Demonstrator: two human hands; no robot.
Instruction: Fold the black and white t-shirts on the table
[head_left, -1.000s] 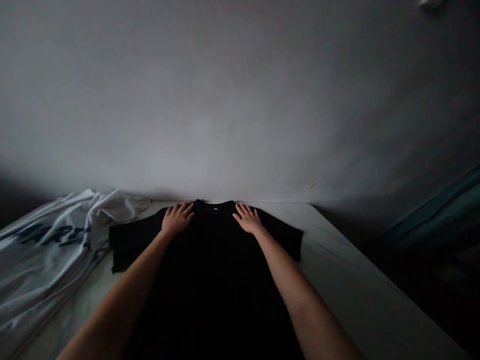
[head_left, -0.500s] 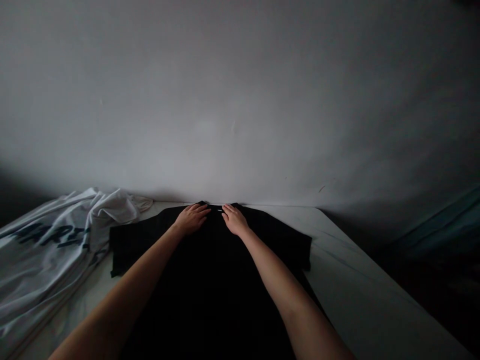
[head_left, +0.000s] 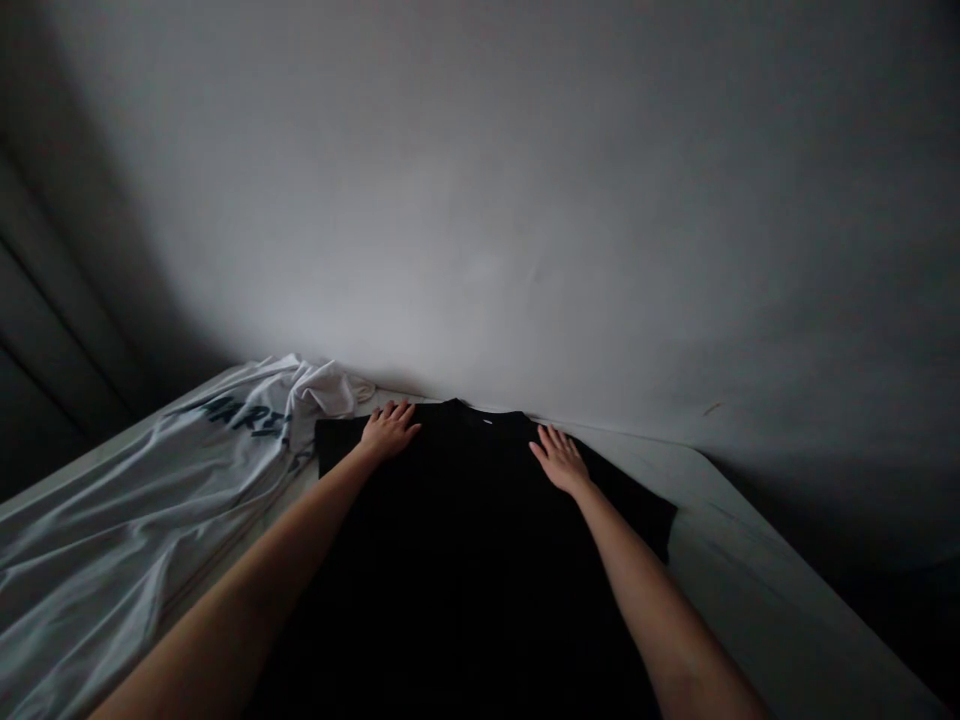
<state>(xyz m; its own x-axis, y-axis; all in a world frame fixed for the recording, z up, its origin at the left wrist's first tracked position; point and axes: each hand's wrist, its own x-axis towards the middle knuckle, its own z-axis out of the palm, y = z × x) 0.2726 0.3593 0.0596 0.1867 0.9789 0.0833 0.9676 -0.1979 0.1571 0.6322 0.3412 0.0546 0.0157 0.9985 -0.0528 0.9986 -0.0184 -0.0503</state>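
A black T-shirt (head_left: 465,540) lies spread flat, its neckline toward the wall and a small pale label at the collar. My left hand (head_left: 389,430) rests flat on its left shoulder, fingers spread. On the right shoulder lies my right hand (head_left: 560,458), also flat with the fingers stretched out. Neither hand grips the cloth. The lower part of the shirt runs out of view toward me, and its folds are too dark to make out.
A crumpled white shirt with dark lettering (head_left: 172,490) lies to the left. Beneath both garments is a pale marbled tabletop (head_left: 750,600), its back edge against a grey wall (head_left: 480,200). The right edge drops into shadow.
My hands have slid apart from beside the collar out to the shoulders, the right one farther to the right. The view has turned left and tilted slightly.
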